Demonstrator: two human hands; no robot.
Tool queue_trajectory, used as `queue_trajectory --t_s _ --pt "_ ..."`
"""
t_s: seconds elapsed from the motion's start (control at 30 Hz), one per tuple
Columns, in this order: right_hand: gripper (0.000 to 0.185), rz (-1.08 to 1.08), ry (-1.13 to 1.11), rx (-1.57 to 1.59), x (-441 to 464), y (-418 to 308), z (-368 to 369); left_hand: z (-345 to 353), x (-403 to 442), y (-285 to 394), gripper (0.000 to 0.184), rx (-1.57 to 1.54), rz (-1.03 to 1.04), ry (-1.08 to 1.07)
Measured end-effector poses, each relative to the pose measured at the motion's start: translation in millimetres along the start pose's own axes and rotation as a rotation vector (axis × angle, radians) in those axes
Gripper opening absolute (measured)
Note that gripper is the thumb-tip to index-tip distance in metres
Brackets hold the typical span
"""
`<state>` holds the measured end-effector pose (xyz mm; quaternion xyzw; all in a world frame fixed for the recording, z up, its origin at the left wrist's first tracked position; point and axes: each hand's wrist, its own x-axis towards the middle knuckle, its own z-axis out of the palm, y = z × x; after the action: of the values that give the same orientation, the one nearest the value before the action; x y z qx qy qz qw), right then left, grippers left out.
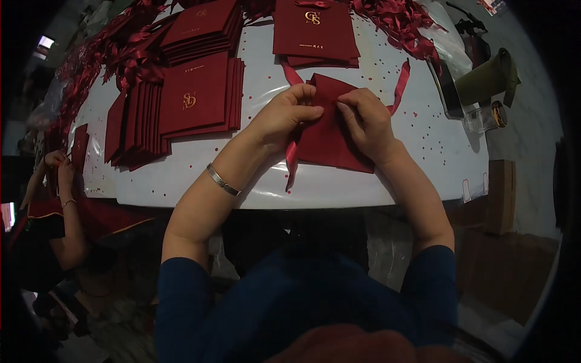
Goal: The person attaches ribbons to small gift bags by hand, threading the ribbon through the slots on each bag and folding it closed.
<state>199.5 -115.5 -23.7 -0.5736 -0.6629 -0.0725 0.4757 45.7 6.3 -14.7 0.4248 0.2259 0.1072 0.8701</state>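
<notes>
A dark red folder or pouch [330, 136] lies tilted on the white table, in front of me. My left hand [287, 115] pinches its upper left edge, thumb and forefinger close together. On the folder's upper right part, the fingers of my right hand [366, 121] are pressed together; whatever they pinch is too small to make out. One end of a red ribbon [292, 163] hangs below my left hand, and another length of ribbon [400, 88] extends past my right hand.
Stacks of red folders with gold letters [193, 97] stand at the left, another stack [315, 36] beyond my hands. Ribbon heaps [399, 24] lie behind. A glass jar [481, 120] and olive-green object [484, 78] are at the right. Another person's hands [59, 166] work at far left.
</notes>
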Motion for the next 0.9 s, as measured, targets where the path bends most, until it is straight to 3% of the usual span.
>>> queue_trajectory --t_s 0.47,0.53,0.57,0.63,0.7,0.77,0.83,0.9 --pt "0.013 -0.060 -0.136 -0.085 23.8 2.9 5.7 11.3 -6.3 -0.3 0.038 0.164 0.122 0.036" --pt "0.015 0.111 -0.481 -0.129 40.9 -4.9 -7.3 10.6 -4.4 -9.8 0.034 0.131 0.138 0.029" --pt "0.015 0.093 -0.483 -0.120 52.2 -12.1 -13.9 10.9 -3.6 -11.2 0.030 0.105 0.163 0.026" --pt "0.015 0.080 -0.731 -0.347 67.9 -33.2 -14.0 12.4 -5.0 -6.2 0.031 0.207 0.161 -0.003" --pt "0.014 -0.026 -0.695 -0.445 64.9 -36.0 0.0 2.1 11.2 -27.2 0.032 0.276 0.360 -0.032" --pt "0.014 -0.067 -0.759 -0.465 76.5 -38.6 0.1 0.3 15.9 -27.9 0.032 0.244 0.353 0.008" --pt "0.011 0.112 -0.776 -0.346 80.5 -28.7 -0.3 7.5 3.5 -12.0 0.033 0.181 0.261 0.084" --pt "0.010 0.011 -0.614 -0.448 64.3 -17.5 -5.3 5.4 8.5 -16.2 0.034 0.253 0.288 0.096"
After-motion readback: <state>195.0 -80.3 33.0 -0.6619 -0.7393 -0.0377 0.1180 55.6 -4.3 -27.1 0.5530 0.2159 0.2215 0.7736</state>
